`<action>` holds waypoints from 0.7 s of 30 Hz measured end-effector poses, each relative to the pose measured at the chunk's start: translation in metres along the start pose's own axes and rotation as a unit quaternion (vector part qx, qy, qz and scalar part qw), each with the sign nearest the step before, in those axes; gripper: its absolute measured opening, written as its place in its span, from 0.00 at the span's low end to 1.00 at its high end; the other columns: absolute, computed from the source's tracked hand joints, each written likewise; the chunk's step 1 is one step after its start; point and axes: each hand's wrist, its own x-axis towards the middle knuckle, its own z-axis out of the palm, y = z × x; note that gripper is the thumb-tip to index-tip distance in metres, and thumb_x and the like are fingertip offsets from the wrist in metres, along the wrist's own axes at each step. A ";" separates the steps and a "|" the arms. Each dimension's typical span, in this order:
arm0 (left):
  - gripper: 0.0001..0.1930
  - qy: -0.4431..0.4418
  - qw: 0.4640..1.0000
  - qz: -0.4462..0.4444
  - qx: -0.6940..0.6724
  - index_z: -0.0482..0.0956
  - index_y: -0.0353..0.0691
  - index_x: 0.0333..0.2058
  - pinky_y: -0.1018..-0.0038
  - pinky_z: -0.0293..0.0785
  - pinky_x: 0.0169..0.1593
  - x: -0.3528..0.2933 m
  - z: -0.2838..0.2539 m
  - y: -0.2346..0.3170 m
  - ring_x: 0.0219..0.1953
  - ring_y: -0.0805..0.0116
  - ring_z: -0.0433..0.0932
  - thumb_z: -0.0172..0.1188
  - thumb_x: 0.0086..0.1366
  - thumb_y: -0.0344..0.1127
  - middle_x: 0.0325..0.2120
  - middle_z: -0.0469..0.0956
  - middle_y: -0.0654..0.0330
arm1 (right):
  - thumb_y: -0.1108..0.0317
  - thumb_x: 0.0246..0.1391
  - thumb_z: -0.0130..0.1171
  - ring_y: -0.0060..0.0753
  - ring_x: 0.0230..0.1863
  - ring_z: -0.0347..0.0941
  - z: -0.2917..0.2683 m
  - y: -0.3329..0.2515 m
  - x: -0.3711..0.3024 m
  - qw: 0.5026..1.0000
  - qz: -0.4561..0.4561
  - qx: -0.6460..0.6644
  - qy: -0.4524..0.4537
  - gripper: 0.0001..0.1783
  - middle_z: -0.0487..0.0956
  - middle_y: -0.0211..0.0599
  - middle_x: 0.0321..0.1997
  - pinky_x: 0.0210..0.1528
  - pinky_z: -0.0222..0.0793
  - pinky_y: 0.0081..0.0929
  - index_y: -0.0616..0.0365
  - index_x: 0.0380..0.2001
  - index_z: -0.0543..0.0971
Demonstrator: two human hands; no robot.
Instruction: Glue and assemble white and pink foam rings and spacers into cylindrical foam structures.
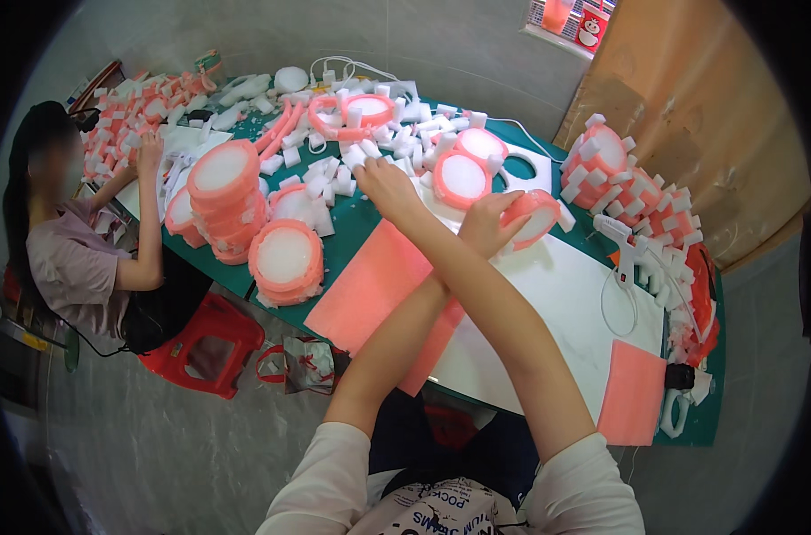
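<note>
Crossing at the forearms, the two arms reach out over the green bench (pixel 361 218). The left hand (pixel 487 225) lies to the right side, its fingers clenched around the rim of a round foam disc (pixel 537 214), white in the middle with a pink band around it. The disc is tilted up off the bench, just beyond the fingertips, probably so that its edge faces the person. The right hand (pixel 385 183) stretches across to the left, palm down, its fingers resting on the near edge of a heap of small white foam blocks (pixel 321 183). Whether they have pinched a block or lie loose, I cannot tell.

Below both wrists lie a pink foam sheet (pixel 370 294) and a white board (pixel 566 294), flat, seemingly as a work surface. Left of the right hand's fingers stand stacks of finished discs (pixel 285 259), piled apart from the loose blocks, likely to keep done pieces out of the way. Farther left a seated co-worker's hand (pixel 147 152) rests among more foam pieces, beside a red stool (pixel 205 343)
</note>
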 end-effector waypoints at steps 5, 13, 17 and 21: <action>0.20 0.073 0.996 0.010 0.046 0.75 0.35 0.41 0.75 0.70 0.32 -0.006 -0.003 -0.010 0.30 0.66 0.75 0.64 0.49 0.35 0.31 0.77 0.54 | 0.76 0.31 0.60 0.34 0.30 0.70 -0.109 0.002 -0.002 0.932 0.039 0.323 0.160 0.16 0.72 0.38 0.29 0.31 0.67 0.25 0.61 0.29 0.70; 0.18 0.054 0.995 -0.080 -0.040 0.77 0.36 0.37 0.78 0.70 0.32 0.004 -0.015 0.000 0.30 0.70 0.76 0.65 0.45 0.35 0.28 0.78 0.57 | 0.72 0.37 0.62 0.24 0.27 0.70 -0.198 0.096 -0.115 0.892 0.258 0.266 0.257 0.10 0.75 0.33 0.26 0.29 0.67 0.21 0.61 0.26 0.74; 0.19 0.012 0.995 -0.097 -0.020 0.77 0.36 0.37 0.81 0.69 0.31 0.005 -0.015 0.009 0.29 0.75 0.76 0.67 0.44 0.35 0.29 0.79 0.59 | 0.72 0.40 0.60 0.23 0.27 0.71 -0.186 0.112 -0.152 0.899 0.275 0.255 0.227 0.09 0.77 0.34 0.30 0.26 0.68 0.18 0.61 0.29 0.76; 0.18 -0.030 0.993 -0.102 -0.042 0.77 0.35 0.35 0.82 0.69 0.32 0.004 -0.013 0.017 0.28 0.76 0.75 0.67 0.44 0.34 0.27 0.78 0.60 | 0.73 0.38 0.60 0.28 0.26 0.71 -0.175 0.113 -0.152 0.904 0.248 0.271 0.217 0.09 0.75 0.36 0.30 0.27 0.68 0.21 0.59 0.29 0.76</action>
